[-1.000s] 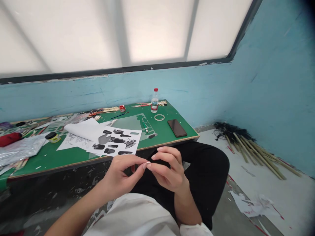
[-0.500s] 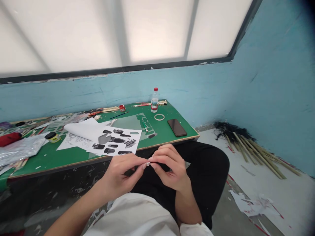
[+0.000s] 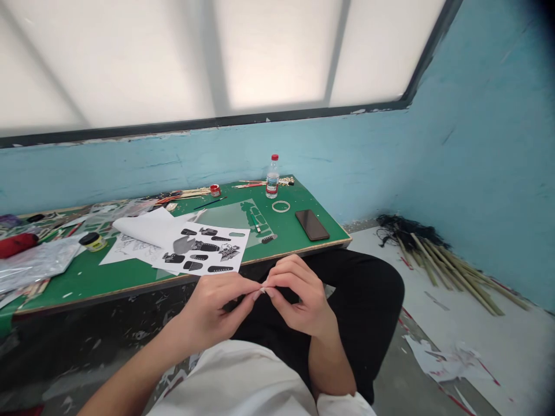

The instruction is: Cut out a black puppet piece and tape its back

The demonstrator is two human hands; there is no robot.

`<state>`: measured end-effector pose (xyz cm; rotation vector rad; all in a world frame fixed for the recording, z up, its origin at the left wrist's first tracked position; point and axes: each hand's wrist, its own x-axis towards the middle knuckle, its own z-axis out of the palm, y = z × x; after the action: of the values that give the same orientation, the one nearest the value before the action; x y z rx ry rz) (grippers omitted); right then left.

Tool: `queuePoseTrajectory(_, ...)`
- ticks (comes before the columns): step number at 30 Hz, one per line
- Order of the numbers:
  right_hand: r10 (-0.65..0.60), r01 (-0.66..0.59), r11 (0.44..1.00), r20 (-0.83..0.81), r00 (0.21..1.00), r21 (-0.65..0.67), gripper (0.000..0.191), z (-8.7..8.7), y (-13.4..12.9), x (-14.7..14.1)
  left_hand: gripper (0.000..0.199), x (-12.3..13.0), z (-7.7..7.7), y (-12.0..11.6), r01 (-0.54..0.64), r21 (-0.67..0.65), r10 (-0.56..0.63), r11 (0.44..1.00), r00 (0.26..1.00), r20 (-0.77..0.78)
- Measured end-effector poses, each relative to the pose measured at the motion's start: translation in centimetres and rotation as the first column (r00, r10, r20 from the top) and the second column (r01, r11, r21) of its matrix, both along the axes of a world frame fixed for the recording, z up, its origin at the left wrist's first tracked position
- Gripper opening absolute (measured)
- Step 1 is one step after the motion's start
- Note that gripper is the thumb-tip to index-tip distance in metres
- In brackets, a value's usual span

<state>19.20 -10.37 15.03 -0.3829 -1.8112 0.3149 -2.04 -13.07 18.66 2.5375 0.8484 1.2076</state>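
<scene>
Over my lap, just off the table's front edge, my left hand [image 3: 221, 303] and my right hand [image 3: 301, 297] meet fingertip to fingertip. Both pinch one small whitish piece [image 3: 262, 289] between thumb and index finger. Fingertips cover most of it, so its shape cannot be made out. The nearest thing on the table is a white sheet [image 3: 236, 236] printed with black shapes, lying beyond my left hand. Beyond my right hand lies a dark phone [image 3: 311, 225].
The green table [image 3: 117, 277] carries a water bottle [image 3: 272, 179], a ring [image 3: 281, 206], a red jar [image 3: 215, 190], a black-lidded jar [image 3: 92, 242], a green cutter [image 3: 255, 223] and a red pouch [image 3: 17, 245]. Bamboo sticks [image 3: 459, 271] lie on the floor at right.
The fingertips have closed in slightly around the small piece, and less of it shows. The table and the things on it look the same.
</scene>
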Motion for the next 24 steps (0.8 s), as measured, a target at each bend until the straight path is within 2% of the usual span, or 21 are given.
queuePoseTrajectory(3, 0.035, -0.037, 0.991, -0.013, 0.999, -0.129, 0.011, 0.0, -0.1, 0.2, 0.020, -0.1, -0.1, 0.1, 0.021, 0.019, -0.021, 1.000, 1.000, -0.013)
queuePoseTrajectory(5, 0.092, -0.096, 0.966, -0.031, 0.995, -0.238, 0.006, 0.1, -0.1, 0.5, 0.021, -0.2, -0.2, 0.1, 0.036, 0.035, -0.036, 0.999, 0.999, -0.020)
queuePoseTrajectory(9, 0.191, -0.200, 0.901, -0.063, 0.980, -0.385, 0.016, 0.1, 0.2, 0.8, 0.021, -0.2, -0.2, 0.2, 0.049, 0.044, -0.047, 0.998, 0.998, -0.036)
queuePoseTrajectory(12, 0.212, -0.232, 0.856, -0.095, 0.973, -0.462, 0.021, 0.0, 0.5, 0.8, 0.020, -0.3, -0.3, 0.3, 0.042, 0.036, -0.040, 0.998, 0.998, -0.046)
queuePoseTrajectory(17, 0.203, -0.231, 0.802, -0.112, 0.973, -0.551, 0.031, 0.3, 0.4, 0.7, 0.019, -0.5, -0.5, 0.4, 0.017, 0.047, -0.015, 0.999, 0.999, -0.042)
queuePoseTrajectory(21, 0.184, -0.240, 0.764, -0.153, 0.971, -0.600, 0.031, 0.3, 0.5, 0.8, 0.019, -0.6, -1.0, 0.5, -0.041, 0.083, 0.044, 0.996, 0.999, -0.029)
queuePoseTrajectory(24, 0.044, -0.151, 0.796, -0.193, 0.980, -0.587, 0.029, -0.2, 1.2, 1.3, 0.018, -1.0, -1.8, 1.4, -0.153, 0.121, 0.159, 0.981, 0.987, -0.033)
